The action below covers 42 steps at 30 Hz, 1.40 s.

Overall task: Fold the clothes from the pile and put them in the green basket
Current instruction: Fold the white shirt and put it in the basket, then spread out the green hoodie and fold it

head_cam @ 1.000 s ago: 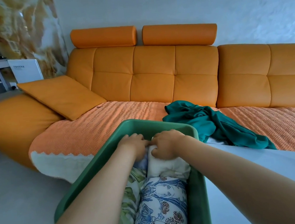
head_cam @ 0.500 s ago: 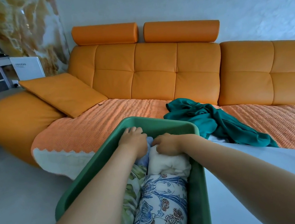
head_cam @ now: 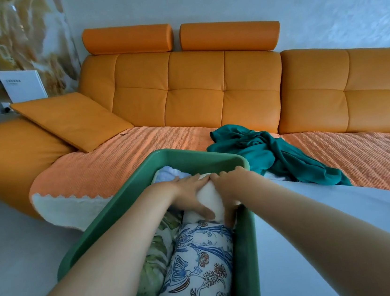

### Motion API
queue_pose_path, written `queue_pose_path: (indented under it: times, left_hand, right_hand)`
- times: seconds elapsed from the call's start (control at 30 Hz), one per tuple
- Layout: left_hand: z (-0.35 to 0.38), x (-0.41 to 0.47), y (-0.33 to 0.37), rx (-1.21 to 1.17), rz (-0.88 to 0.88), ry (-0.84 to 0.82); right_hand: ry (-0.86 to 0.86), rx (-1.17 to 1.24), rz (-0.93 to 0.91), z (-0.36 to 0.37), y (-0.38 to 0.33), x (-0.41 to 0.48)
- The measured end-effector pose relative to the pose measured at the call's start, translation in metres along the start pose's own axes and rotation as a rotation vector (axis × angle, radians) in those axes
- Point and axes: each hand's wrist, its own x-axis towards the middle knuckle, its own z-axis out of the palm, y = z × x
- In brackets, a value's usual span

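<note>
Left hand (head_cam: 190, 195): the fingers lie flat and straight on top of a soft cream cloth roll (head_cam: 209, 196).
Right hand (head_cam: 229, 188): the fingers curl round the right side of the same roll and hold it.
Roll: in the middle of the frame, inside the green plastic basket (head_cam: 101, 233).
Also in the basket: a white roll with blue flowers (head_cam: 198, 265), just below the cream one.
Pile: a crumpled dark teal cloth (head_cam: 276, 155) on the orange sofa (head_cam: 193, 86), right of the basket.
</note>
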Motion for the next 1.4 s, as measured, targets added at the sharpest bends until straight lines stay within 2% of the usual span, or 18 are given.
queue_pose_path:
  times: [0.1, 0.3, 0.4, 0.47, 0.53, 0.67, 0.8, 0.9, 1.03, 1.13, 1.27, 1.33, 1.4]
  left_hand:
    - [0.012, 0.004, 0.008, 0.114, -0.028, 0.098]
    - [0.01, -0.014, 0.008, 0.022, -0.002, 0.121]
    - [0.0, -0.012, 0.004, -0.123, -0.011, 0.131]
    - [0.0, -0.009, -0.011, -0.093, -0.132, 0.234]
    - [0.006, -0.009, -0.025, -0.026, -0.268, 0.242]
    - [0.008, -0.008, -0.031, -0.062, -0.26, 0.097]
    - [0.003, -0.013, -0.021, -0.138, -0.253, 0.177]
    - [-0.001, -0.014, -0.02, -0.207, -0.265, 0.291]
    - [-0.027, -0.016, 0.0, -0.322, -0.189, 0.55]
    - [-0.058, -0.005, 0.04, -0.303, -0.067, 0.655]
    - [-0.09, 0.03, 0.102, -0.27, 0.031, 0.737]
    - [-0.1, 0.054, 0.131, -0.266, 0.046, 0.674]
    - [-0.107, 0.086, 0.153, -0.292, 0.027, 0.54]
  right_hand:
    - [0.01, 0.046, 0.073, 0.003, -0.022, -0.001]
    - [-0.06, 0.167, 0.014, -0.018, -0.023, -0.02]
    - [-0.131, 0.267, -0.021, -0.027, -0.011, -0.022]
    - [-0.15, 0.399, -0.004, -0.026, -0.009, -0.014]
    - [-0.153, 0.431, 0.043, -0.016, -0.016, -0.006]
    - [-0.075, 0.387, 0.063, 0.0, -0.027, 0.003]
    - [-0.033, 0.406, 0.041, 0.002, -0.022, 0.004]
    - [0.123, 0.389, -0.024, -0.006, -0.013, -0.008]
    - [0.515, 0.482, 0.001, -0.02, 0.03, -0.018]
    - [0.662, 0.67, 0.055, -0.014, 0.085, -0.015]
    - [0.615, 0.664, 0.13, 0.018, 0.155, -0.013]
    - [0.562, 0.644, 0.179, 0.04, 0.186, -0.006]
    - [0.497, 0.631, 0.223, 0.065, 0.215, 0.004]
